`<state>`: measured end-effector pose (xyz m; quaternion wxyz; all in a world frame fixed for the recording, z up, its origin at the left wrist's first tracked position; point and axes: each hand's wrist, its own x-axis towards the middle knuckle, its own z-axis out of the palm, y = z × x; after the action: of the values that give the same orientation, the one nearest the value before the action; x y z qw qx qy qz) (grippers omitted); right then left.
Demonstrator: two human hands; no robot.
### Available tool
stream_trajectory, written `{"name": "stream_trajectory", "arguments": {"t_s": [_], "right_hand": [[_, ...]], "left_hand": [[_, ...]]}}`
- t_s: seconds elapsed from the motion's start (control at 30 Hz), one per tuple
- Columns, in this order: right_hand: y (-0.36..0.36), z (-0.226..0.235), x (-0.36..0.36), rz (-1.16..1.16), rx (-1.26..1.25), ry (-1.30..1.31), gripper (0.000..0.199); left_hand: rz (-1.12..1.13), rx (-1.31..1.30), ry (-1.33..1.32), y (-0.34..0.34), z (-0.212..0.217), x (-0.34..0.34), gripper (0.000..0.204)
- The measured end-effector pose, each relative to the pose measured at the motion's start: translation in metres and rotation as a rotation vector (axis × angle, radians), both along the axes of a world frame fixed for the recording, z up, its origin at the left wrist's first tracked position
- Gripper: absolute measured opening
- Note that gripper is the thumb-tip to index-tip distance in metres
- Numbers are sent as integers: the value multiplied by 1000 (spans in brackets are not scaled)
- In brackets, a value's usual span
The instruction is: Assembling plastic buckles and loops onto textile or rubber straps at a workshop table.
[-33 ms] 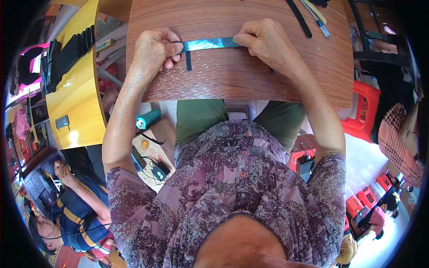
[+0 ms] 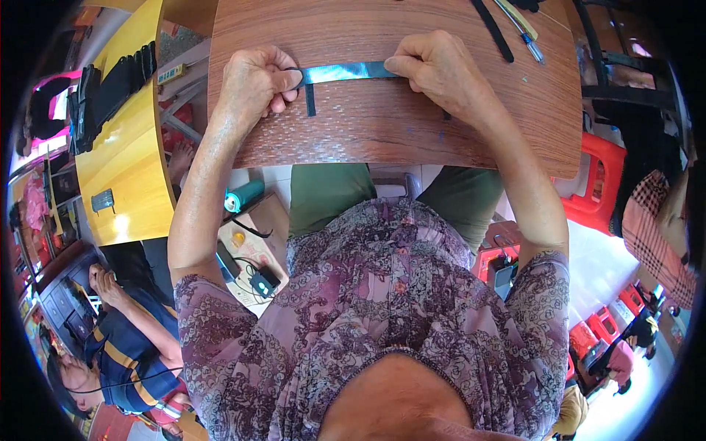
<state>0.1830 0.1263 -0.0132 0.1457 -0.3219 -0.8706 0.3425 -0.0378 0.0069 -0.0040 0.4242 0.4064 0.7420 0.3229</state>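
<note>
A flat dark strap with a shiny bluish face [image 2: 346,71] is stretched between my hands above the wooden table [image 2: 368,132]. My left hand [image 2: 254,82] pinches its left end between thumb and fingers. At the other end, my right hand [image 2: 440,70] pinches it the same way. Just right of my left fingers, a short dark strip [image 2: 310,101] points toward me from under the strap; whether it is joined to the strap I cannot tell. A small dark tip [image 2: 446,115] peeks out below my right hand, the rest of it hidden.
At the table's far right lie a long black strip [image 2: 493,29] and a pen-like tool with a blue part [image 2: 528,40]. A yellow table [image 2: 121,198] with black straps [image 2: 121,88] stands left, where another person [image 2: 132,353] sits. A red stool [image 2: 599,184] is on the right.
</note>
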Motion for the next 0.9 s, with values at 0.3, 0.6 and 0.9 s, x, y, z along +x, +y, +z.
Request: {"name": "stream_trajectory", "arguments": {"t_s": [0.3, 0.6, 0.9], "right_hand": [[-1, 0, 1, -13, -14, 0, 24], [-21, 29, 9, 63, -25, -62, 26], [-51, 73, 19, 361, -507, 56, 27]], "left_hand": [[30, -21, 4, 2, 6, 3, 4], [-42, 157, -239, -33, 18, 9, 8], [-49, 237, -472, -54, 45, 54, 9]]}}
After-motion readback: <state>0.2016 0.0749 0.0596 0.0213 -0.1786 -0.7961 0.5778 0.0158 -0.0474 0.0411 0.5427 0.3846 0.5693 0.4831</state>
